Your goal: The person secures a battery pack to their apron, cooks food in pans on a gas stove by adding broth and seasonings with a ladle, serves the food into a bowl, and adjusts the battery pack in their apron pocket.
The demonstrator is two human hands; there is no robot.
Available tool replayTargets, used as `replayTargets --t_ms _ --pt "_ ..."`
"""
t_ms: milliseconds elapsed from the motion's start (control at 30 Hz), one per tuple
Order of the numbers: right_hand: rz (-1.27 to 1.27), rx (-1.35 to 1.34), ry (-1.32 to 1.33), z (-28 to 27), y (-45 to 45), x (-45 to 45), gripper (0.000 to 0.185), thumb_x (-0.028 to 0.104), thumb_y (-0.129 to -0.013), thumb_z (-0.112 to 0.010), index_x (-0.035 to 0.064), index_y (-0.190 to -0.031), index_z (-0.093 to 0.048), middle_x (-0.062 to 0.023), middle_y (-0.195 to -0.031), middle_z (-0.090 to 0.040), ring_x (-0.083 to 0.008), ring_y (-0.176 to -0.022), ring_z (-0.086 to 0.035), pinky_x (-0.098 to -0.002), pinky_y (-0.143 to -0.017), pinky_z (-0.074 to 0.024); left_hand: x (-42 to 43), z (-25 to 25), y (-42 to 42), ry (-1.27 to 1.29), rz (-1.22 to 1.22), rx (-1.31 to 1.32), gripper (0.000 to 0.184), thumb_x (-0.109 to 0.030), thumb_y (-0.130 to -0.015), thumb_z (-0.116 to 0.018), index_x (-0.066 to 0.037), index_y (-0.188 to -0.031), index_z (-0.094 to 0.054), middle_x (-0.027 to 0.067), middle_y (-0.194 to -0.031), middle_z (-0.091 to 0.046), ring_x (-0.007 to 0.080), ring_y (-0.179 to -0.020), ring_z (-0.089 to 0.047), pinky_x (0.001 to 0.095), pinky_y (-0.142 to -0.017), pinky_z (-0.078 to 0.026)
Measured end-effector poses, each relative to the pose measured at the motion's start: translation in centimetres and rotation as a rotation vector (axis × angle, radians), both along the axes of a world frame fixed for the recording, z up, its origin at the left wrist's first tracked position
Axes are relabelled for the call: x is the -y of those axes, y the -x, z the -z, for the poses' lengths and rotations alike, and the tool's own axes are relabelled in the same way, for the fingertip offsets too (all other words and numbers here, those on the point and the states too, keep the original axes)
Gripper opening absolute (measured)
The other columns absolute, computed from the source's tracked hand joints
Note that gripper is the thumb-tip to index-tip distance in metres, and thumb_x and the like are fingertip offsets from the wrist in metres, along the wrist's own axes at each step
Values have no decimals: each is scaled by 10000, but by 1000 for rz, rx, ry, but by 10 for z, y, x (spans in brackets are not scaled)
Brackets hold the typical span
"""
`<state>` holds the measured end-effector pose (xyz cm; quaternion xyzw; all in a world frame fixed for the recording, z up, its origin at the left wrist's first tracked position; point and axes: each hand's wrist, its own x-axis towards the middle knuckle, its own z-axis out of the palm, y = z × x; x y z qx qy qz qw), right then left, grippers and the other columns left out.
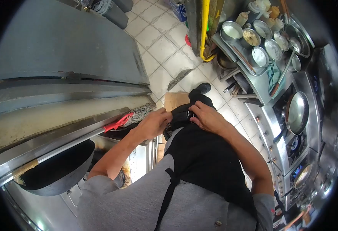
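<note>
My left hand (156, 122) is closed at the left side of my waist, its fingers curled against a dark pouch-like item (181, 116). On the item's other side, my right hand (208, 116) has its fingers bent and pressed together at the edge. Whether this item is a pouch or bunched cloth I cannot make out. Below it hangs a black apron (207, 154) over my grey shirt (126, 204). My dark trousers and one black shoe (203, 88) show beyond my hands.
On the right stand a stove with a frying pan (296, 112) and a counter with metal bowls (260, 56), squeeze bottles and a ladle. To the left, a mop with a red head clamp (118, 122) lies beside a large wok (57, 169). A yellow pipe (204, 34) rises ahead.
</note>
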<state>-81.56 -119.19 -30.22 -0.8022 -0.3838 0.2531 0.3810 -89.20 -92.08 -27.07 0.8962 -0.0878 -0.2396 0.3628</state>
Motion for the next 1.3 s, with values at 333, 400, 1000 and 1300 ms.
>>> replayTargets --t_ms 333,400,1000,1300 --pt "274 -35 159 17 10 44 238 226 -917 -703 43 -1023 -593 -166 -983 -639 -392 -953 -636 -478 -836 -517 23 20 28 -425 42 -56 318 -228 -846 -791 -48 -1092 -699 179 -1068 -606 384 -1032 -627 480 -843 -530" --pt "267 -158 286 18 7 49 221 228 -926 -676 34 -998 -600 -177 -950 -661 -397 -937 -643 -493 -833 -512 13 23 27 -314 47 7 285 -241 -854 -783 -56 -1057 -706 164 -1089 -610 370 -1058 -618 470 -857 -530" --pt "735 -319 145 -7 47 87 170 140 -885 -731 -4 -897 -642 -165 -785 -689 -325 -774 -691 -408 -716 -533 1 -3 -26 -71 471 279 405 -81 -885 -697 -167 -1275 -625 96 -981 -611 335 -848 -659 422 -689 -556" --pt "303 -82 -107 -23 -27 0 199 101 -887 -716 60 -1073 -655 -126 -1018 -626 -357 -979 -620 -448 -838 -504 -25 10 -58 113 330 393 261 17 -860 -705 -84 -1096 -656 110 -961 -626 314 -809 -663 407 -667 -551"
